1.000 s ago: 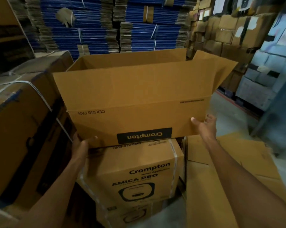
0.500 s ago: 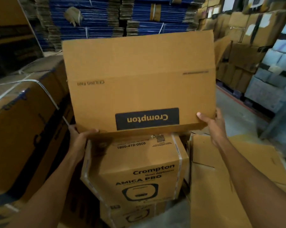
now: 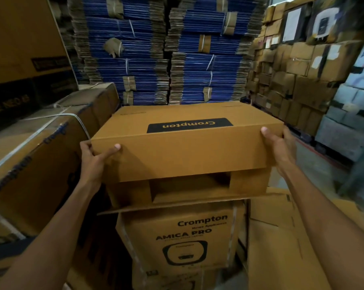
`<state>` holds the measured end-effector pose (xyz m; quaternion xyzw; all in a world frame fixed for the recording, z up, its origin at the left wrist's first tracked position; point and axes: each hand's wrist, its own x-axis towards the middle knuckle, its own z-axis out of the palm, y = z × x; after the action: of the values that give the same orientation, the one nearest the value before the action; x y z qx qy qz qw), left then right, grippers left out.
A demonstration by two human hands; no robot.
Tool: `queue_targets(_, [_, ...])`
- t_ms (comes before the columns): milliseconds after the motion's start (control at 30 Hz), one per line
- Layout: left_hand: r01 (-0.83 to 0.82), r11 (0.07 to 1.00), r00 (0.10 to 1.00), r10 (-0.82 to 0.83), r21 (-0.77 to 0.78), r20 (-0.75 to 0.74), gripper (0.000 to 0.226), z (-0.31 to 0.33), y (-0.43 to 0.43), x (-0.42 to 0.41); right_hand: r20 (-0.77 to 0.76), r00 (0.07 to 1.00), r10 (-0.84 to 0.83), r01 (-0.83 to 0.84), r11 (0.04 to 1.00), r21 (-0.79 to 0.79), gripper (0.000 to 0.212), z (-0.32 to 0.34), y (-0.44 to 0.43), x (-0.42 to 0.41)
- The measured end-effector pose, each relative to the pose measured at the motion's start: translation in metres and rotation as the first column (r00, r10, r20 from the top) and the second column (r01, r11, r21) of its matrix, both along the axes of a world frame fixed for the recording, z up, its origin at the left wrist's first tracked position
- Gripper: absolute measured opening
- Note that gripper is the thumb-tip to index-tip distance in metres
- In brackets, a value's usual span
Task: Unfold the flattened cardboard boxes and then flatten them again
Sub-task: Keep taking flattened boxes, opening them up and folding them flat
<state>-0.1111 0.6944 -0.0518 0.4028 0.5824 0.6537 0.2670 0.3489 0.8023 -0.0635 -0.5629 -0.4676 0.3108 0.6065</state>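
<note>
An unfolded brown cardboard box (image 3: 189, 155) with a black Crompton label on its upper face lies on its side in front of me, resting on a strapped Crompton Amica Pro carton (image 3: 183, 237). Its near end faces me with flaps folded in and a dark gap between them. My left hand (image 3: 95, 158) grips the box's near left corner, thumb on the front flap. At the near right corner my right hand (image 3: 279, 145) holds the edge, thumb on the front.
A large strapped carton (image 3: 36, 164) stands close on the left. Flattened cardboard sheets (image 3: 281, 237) lie at the lower right. Tall stacks of blue-edged flattened boxes (image 3: 156, 51) fill the back, with stacked brown cartons (image 3: 298, 76) at the right.
The box was upright with its top flaps open; it has tipped over so the labelled side faces up, and my hands have shifted to its near corners.
</note>
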Motion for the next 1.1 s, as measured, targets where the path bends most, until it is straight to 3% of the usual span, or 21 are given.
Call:
queue_targets(100, [0.024, 0.999, 1.0, -0.024, -0.035, 0.011, 0.086, -0.017, -0.018, 0.002, -0.01, 0.999, -0.032, 0.031, 0.999, -0.029, 0.069, -0.022, -0.02, 0.0])
queue_targets(167, [0.064, 0.993, 0.998, -0.061, -0.097, 0.031, 0.109, -0.033, -0.033, 0.003, -0.022, 0.999, -0.023, 0.02, 0.993, -0.12, 0.091, -0.041, -0.032, 0.0])
queue_targets(233, [0.133, 0.973, 0.991, -0.132, -0.189, 0.018, 0.12, -0.051, -0.048, 0.005, -0.009, 1.0, 0.003, -0.005, 0.972, -0.236, 0.097, -0.056, -0.044, -0.003])
queue_targets(333, [0.191, 0.916, 0.981, -0.189, -0.353, 0.04, 0.114, -0.065, -0.06, 0.011, 0.013, 0.996, 0.084, -0.074, 0.935, -0.346, 0.091, -0.068, -0.054, 0.001])
queue_targets(433, [0.11, 0.902, 0.988, -0.144, -0.417, -0.051, 0.104, -0.049, -0.057, 0.006, 0.016, 0.991, 0.131, -0.117, 0.924, -0.363, 0.113, -0.055, -0.049, 0.015])
queue_targets(500, [0.073, 0.901, 0.976, -0.152, -0.428, -0.155, 0.105, -0.017, -0.053, 0.005, 0.04, 0.985, 0.169, -0.147, 0.933, -0.329, 0.103, -0.039, -0.028, 0.03])
queue_targets(633, [0.017, 0.91, 0.913, -0.183, -0.414, -0.365, 0.097, 0.061, -0.038, -0.002, 0.166, 0.925, 0.342, -0.269, 0.897, -0.351, 0.06, 0.061, -0.038, 0.016])
queue_targets(700, [0.002, 0.9, 0.888, -0.202, -0.436, -0.413, 0.12, 0.096, -0.03, -0.005, 0.295, 0.883, 0.366, -0.217, 0.874, -0.435, 0.073, 0.1, -0.029, 0.018])
queue_targets(767, [0.031, 0.891, 0.863, -0.253, -0.453, -0.437, 0.122, 0.117, -0.021, -0.006, 0.485, 0.786, 0.384, -0.117, 0.863, -0.492, 0.093, 0.133, -0.031, 0.011])
queue_targets(867, [-0.052, 0.832, 0.759, -0.327, -0.553, -0.563, 0.098, 0.126, -0.013, 0.008, 0.727, 0.56, 0.398, -0.062, 0.895, -0.442, 0.106, 0.153, -0.044, -0.011])
queue_targets(933, [-0.124, 0.764, 0.699, -0.386, -0.633, -0.602, 0.106, 0.13, -0.01, 0.012, 0.798, 0.345, 0.494, -0.195, 0.87, -0.454, 0.104, 0.154, -0.066, -0.04])
queue_targets(1000, [-0.112, 0.724, 0.694, -0.433, -0.68, -0.575, 0.123, 0.124, 0.002, -0.005, 0.817, 0.144, 0.559, -0.365, 0.797, -0.481, 0.102, 0.146, -0.092, -0.075])
queue_targets(1067, [-0.1, 0.714, 0.722, -0.427, -0.693, -0.544, 0.129, 0.114, 0.012, -0.019, 0.873, -0.03, 0.487, -0.437, 0.779, -0.45, 0.101, 0.127, -0.115, -0.107])
queue_targets(1100, [-0.093, 0.711, 0.727, -0.43, -0.697, -0.536, 0.121, 0.109, 0.018, -0.025, 0.91, -0.076, 0.409, -0.443, 0.803, -0.398, 0.096, 0.118, -0.12, -0.119])
